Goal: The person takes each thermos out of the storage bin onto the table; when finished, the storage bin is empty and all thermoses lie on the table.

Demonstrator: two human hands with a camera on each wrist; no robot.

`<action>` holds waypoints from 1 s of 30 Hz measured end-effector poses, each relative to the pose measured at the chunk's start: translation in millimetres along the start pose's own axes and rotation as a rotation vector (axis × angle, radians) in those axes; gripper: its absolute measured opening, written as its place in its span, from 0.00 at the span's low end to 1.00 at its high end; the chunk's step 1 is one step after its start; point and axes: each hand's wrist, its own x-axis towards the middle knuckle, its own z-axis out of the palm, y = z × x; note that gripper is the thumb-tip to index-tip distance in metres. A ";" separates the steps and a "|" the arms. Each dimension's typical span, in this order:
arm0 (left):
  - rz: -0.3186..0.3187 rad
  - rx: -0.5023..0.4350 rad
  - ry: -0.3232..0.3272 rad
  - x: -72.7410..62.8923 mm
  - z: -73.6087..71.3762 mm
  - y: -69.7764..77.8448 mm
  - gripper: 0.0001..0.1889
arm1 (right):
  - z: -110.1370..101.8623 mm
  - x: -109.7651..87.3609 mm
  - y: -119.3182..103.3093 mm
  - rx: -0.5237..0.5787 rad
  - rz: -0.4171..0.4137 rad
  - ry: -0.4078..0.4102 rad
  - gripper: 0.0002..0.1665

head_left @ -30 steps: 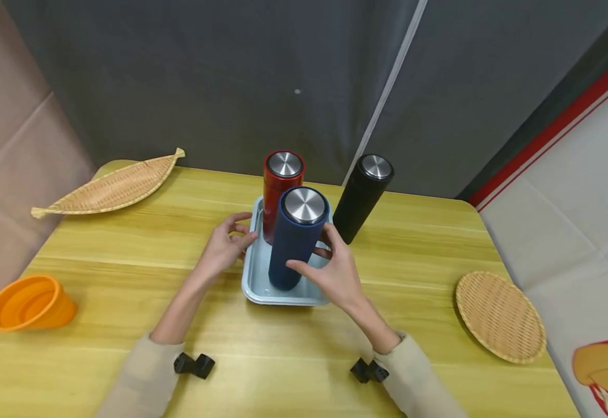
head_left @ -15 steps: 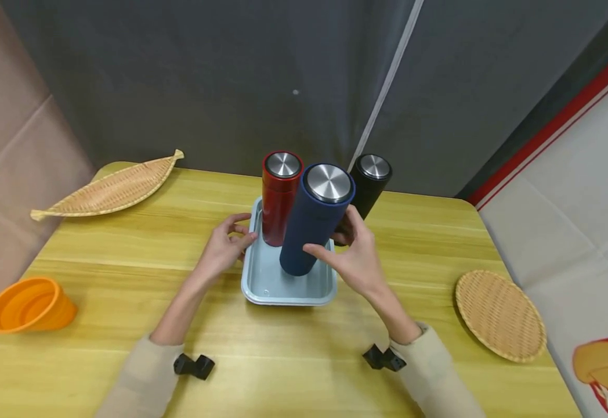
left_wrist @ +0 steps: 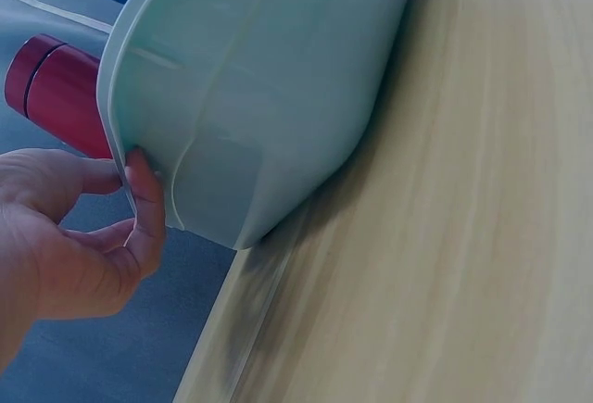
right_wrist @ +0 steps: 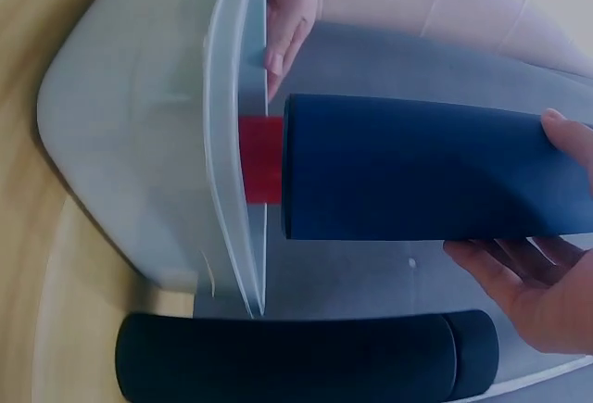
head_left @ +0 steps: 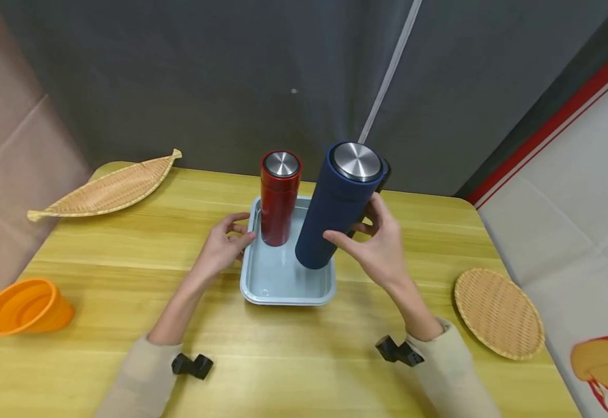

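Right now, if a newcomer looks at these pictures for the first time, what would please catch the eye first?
Probably the big dark blue flask, held tilted above the pale blue container by the right hand. Next, the shiny red flask standing inside that container, whose left rim the left hand pinches. Then the bright orange bowl, at the left side of the table.
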 end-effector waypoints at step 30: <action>0.001 -0.030 -0.003 2.0 1.3 -1.6 0.28 | -73.1 -14.1 41.6 -0.137 0.133 0.190 0.38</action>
